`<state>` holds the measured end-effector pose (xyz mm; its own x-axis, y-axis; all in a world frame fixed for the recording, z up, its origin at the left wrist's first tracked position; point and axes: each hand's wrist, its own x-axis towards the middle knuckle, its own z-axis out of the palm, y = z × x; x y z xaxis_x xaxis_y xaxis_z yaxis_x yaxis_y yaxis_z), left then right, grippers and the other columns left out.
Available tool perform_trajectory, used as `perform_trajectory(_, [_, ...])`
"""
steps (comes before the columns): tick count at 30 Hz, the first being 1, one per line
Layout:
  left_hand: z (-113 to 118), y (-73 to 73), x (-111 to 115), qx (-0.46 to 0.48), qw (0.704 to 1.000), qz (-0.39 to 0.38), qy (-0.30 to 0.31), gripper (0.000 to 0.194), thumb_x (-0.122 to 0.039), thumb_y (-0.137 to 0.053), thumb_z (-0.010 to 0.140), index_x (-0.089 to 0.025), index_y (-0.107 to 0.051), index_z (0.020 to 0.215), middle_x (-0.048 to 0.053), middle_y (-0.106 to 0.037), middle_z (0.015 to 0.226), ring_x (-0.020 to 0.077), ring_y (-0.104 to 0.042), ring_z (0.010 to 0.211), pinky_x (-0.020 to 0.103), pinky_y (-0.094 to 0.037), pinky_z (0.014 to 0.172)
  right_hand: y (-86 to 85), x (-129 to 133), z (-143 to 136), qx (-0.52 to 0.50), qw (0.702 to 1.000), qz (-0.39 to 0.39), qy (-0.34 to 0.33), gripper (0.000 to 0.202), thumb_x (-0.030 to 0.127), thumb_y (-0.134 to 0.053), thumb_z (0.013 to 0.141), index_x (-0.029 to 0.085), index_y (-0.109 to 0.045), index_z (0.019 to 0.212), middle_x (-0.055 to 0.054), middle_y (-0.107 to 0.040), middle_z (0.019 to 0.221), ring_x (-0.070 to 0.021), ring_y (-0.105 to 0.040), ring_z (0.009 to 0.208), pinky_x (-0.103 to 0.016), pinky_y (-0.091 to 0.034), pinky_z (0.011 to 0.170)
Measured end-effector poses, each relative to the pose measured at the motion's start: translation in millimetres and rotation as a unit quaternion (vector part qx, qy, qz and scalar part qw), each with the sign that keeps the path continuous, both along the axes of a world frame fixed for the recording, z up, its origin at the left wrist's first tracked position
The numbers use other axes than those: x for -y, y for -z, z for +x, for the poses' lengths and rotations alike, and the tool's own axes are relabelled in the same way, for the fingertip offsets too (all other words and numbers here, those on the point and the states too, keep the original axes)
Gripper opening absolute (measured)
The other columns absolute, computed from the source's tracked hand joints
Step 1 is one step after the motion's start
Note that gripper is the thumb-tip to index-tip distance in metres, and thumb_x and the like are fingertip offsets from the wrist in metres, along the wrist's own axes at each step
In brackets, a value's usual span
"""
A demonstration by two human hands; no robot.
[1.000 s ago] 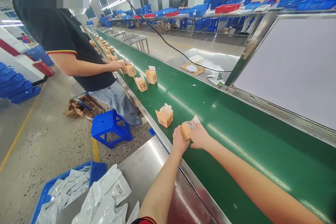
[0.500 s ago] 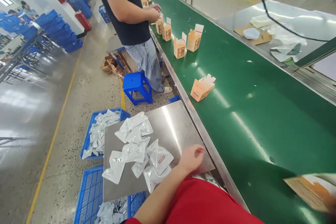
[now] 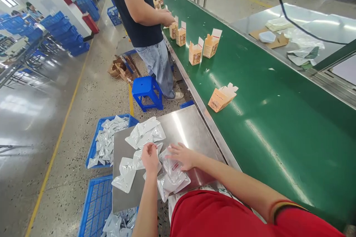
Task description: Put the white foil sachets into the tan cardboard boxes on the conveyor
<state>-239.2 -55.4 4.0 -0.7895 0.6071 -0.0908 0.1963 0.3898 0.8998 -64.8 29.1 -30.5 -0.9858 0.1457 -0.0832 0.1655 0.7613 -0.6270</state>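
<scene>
Several silvery-white sealed pouches (image 3: pixel 124 174) lie in a loose pile on a metal side table (image 3: pixel 125 202). Over the middle of them is my left hand (image 3: pixel 150 160), its fingers curled in a pinch; whatever is between them is hidden. My right hand (image 3: pixel 182 156) rests with spread fingers on a pouch with a red printed label (image 3: pixel 172 168), at the right of the pile. An orange-and-white carton (image 3: pixel 221 98) with raised flaps sits tilted on the green conveyor belt (image 3: pixel 267 118), beyond my right hand.
More cartons (image 3: pixel 196 52) stand farther up the belt, where a co-worker (image 3: pixel 136 11) stands at its left side. Blue crates of pouches (image 3: pixel 111 133) are on the floor left of the table. A blue stool (image 3: pixel 147 90) stands beyond it.
My right hand has left the blurred carton at the lower right, which is out of view, and come onto the pouches. My left hand has moved left from the table's right edge to the pile.
</scene>
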Motion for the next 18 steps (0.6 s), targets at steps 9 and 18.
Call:
perform_trajectory(9, [17,25.3,-49,0.044,0.997,0.002,0.069,0.024,-0.04,-0.055,0.067,-0.019,-0.057,0.078,0.003,-0.064,0.072,0.0192,-0.063,0.068,0.036,-0.05,0.074,6.3,-3,44,0.057,0.973,0.011,0.223,0.025,0.02,-0.06,0.078,0.016,-0.059,0.103,-0.009,-0.061,0.096,-0.0204,-0.058,0.085,-0.028,-0.045,0.074])
perform_trajectory(18, [201,57.2,-200,0.025,0.942,0.061,0.33,0.098,-0.025,-0.08,0.048,-0.017,-0.031,0.133,0.018,-0.035,0.142,0.0311,-0.03,0.135,0.046,-0.029,0.11,-82.6,-121,195,-0.184,0.692,0.341,0.609,0.011,0.009,-0.048,0.077,0.017,-0.056,0.077,-0.008,-0.054,0.081,-0.0214,-0.048,0.081,-0.033,-0.042,0.073])
